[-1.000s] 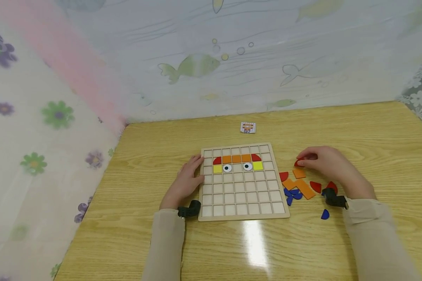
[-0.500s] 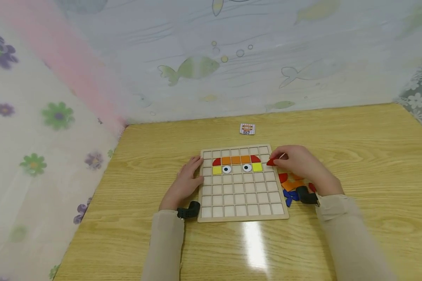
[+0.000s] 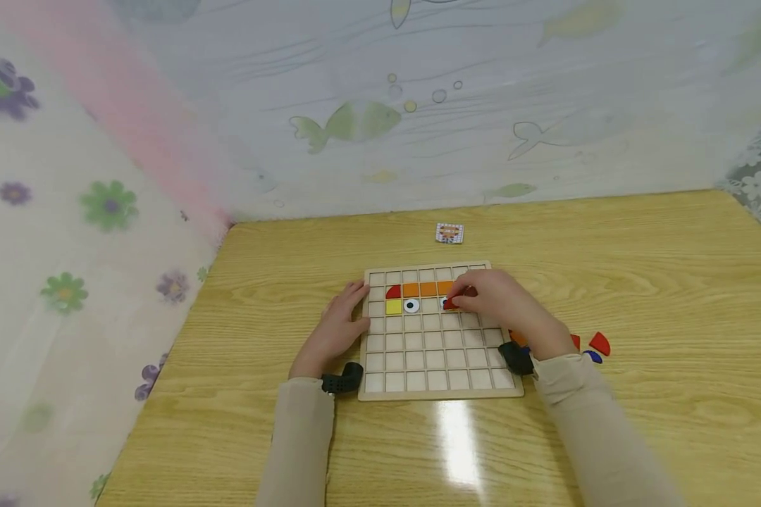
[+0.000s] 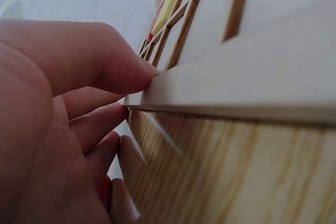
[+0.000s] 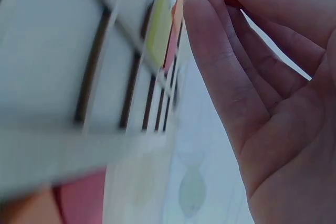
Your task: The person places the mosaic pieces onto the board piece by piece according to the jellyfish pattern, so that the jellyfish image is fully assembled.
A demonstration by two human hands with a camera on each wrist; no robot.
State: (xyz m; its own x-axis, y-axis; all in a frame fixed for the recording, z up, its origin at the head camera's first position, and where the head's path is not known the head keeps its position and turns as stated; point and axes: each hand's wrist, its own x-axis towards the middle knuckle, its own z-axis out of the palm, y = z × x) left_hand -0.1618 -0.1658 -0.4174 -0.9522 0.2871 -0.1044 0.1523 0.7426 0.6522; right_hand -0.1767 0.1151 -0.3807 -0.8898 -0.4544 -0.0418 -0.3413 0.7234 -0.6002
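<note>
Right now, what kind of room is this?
Maybe a children's playroom: there's a fish-patterned wall, a flower-patterned wall, and a grid board with colourful pieces on the table.

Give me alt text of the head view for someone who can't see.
A right hand pinches a red piece over a gridded wooden board partly filled with coloured tiles; the left hand touches the board's left edge. A small card lies beyond it on the table.
</note>
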